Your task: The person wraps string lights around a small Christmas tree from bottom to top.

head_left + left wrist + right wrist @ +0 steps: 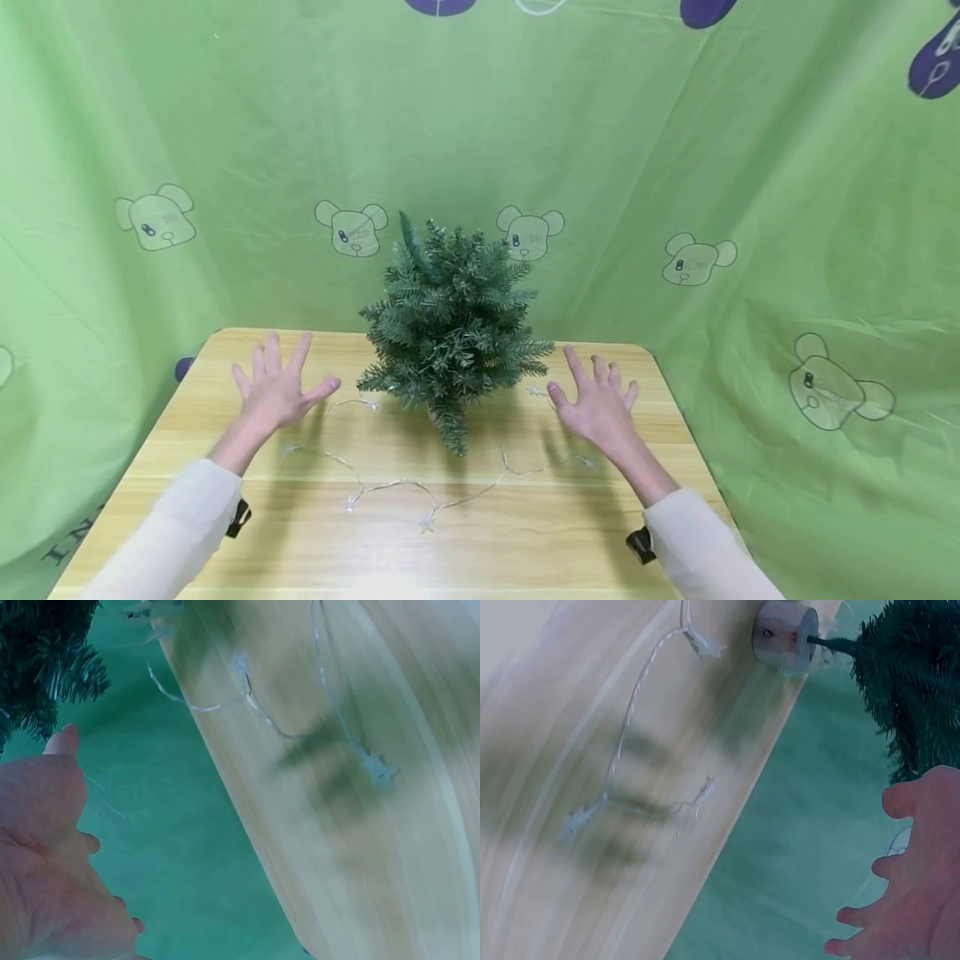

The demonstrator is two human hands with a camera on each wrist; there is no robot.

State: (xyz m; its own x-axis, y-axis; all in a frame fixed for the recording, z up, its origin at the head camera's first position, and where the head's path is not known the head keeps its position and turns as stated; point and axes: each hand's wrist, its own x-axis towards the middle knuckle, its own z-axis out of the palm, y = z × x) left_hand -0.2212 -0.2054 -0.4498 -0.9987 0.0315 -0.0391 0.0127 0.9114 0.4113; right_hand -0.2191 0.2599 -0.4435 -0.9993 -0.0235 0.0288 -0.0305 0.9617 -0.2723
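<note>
So I've got both hands up on my feeds, well apart, one on each side of the little artificial Christmas tree (457,325). Left hand (277,396) is off to the tree's left, fingers splayed, thumb pointing in toward the branches. Right hand (598,408) is pretty much the mirror of that on the tree's right, fingers spread too, and a bit closer to the needles. From my end both look clear of the tree in the head cam.

The tree's upright, and the right wrist cam shows me its round wooden base (780,636) at the bottom of the trunk. A star fairy-light string (427,522) is laid loosely in front of the tree, with bits trailing round both sides of it. It's all on a wood-grain table (540,546), and there's a green cartoon-bear curtain (600,125) behind the tree.
</note>
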